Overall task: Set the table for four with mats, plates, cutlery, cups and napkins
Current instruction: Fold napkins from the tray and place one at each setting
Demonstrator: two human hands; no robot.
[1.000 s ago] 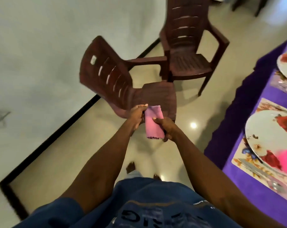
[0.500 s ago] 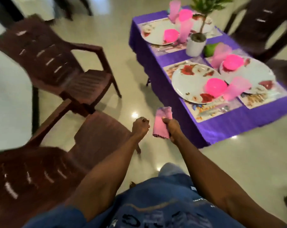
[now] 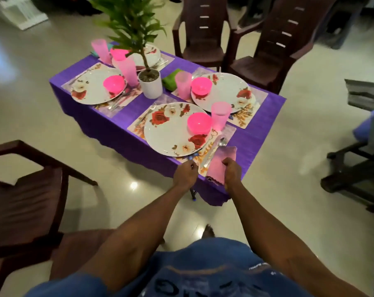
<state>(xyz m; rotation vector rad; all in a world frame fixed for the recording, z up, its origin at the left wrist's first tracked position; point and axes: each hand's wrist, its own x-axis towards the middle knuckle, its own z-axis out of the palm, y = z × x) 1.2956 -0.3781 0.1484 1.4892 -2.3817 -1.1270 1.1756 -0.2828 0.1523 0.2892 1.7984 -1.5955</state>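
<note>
**Napkin coming down at the near setting**

Pink napkin [image 3: 221,163]: folded, pinched at its near edge by the right hand [image 3: 232,175], lying over the near corner of the counter [image 3: 254,140], at 4 o'clock from the nearest plate [image 3: 171,133]. Whether it rests fully on the mat [image 3: 230,133] or hangs just above it, cannot tell.

Left hand [image 3: 185,175]: fingers curled, at the counter edge just left of the napkin; a small blue thing sits at its fingertips, too small to name, so cannot tell if it holds anything.

Spoon [image 3: 216,150] lies touching or just beside the napkin, at its 10 o'clock. Pink bowl [image 3: 199,123] sits on the plate; pink cup [image 3: 220,116] stands at 1 o'clock from it. Green napkin [image 3: 171,79] lies near the potted plant [image 3: 149,84].

Risks, as judged: the napkin overhangs the counter's edge, so releasing it there could let it slide to the floor [image 3: 289,189]. Pushing it inward could nudge the spoon askew or knock the light cup.
</note>
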